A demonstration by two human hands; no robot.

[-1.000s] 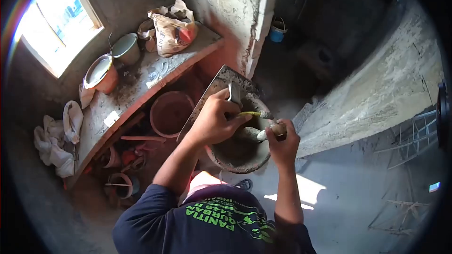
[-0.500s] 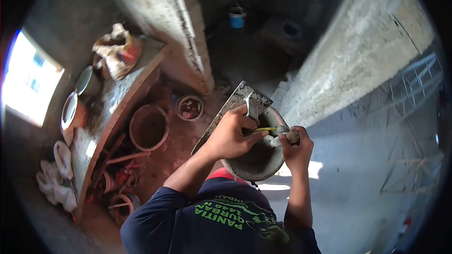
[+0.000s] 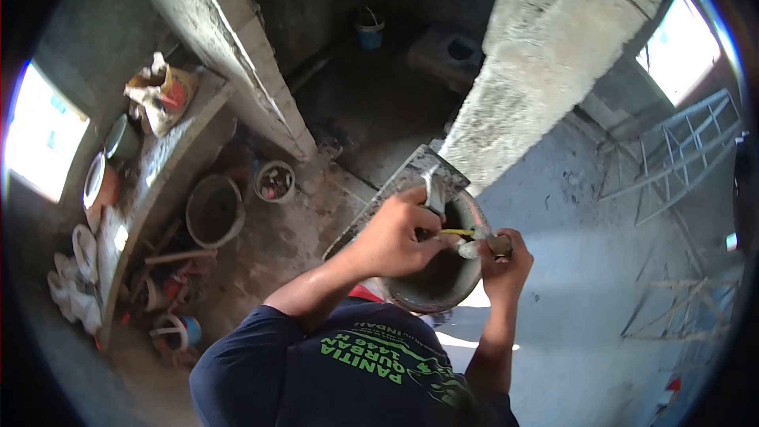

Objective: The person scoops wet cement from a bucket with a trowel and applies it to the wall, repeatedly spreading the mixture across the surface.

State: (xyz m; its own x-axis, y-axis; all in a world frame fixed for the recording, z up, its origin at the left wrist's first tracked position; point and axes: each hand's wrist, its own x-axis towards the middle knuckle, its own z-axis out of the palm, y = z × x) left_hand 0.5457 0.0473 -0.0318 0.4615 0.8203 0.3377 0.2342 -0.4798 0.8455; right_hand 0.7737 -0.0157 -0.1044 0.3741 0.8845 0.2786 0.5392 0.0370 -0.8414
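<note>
Gripping a flat board (image 3: 411, 170) by its grey handle (image 3: 434, 192) in a curled left hand (image 3: 395, 233), and a brown handle (image 3: 500, 246) in a tightly wrapped right hand (image 3: 508, 266), over a grey-crusted tub (image 3: 443, 285); cannot tell how full. Can see mixed scraps (image 3: 274, 183) in a pale pail (image 3: 275, 200).

building site | rough unfinished walls (image 3: 538, 63) | torn sack (image 3: 164, 96) | debris-filled bucket (image 3: 277, 201)

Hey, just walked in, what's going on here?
Someone is working bare-handed over a round tub. The left hand holds a flat, crusted board by its handle, with a thin yellow piece at the fingertips. The right hand holds a brown-handled tool. Both hands are close together.
</note>
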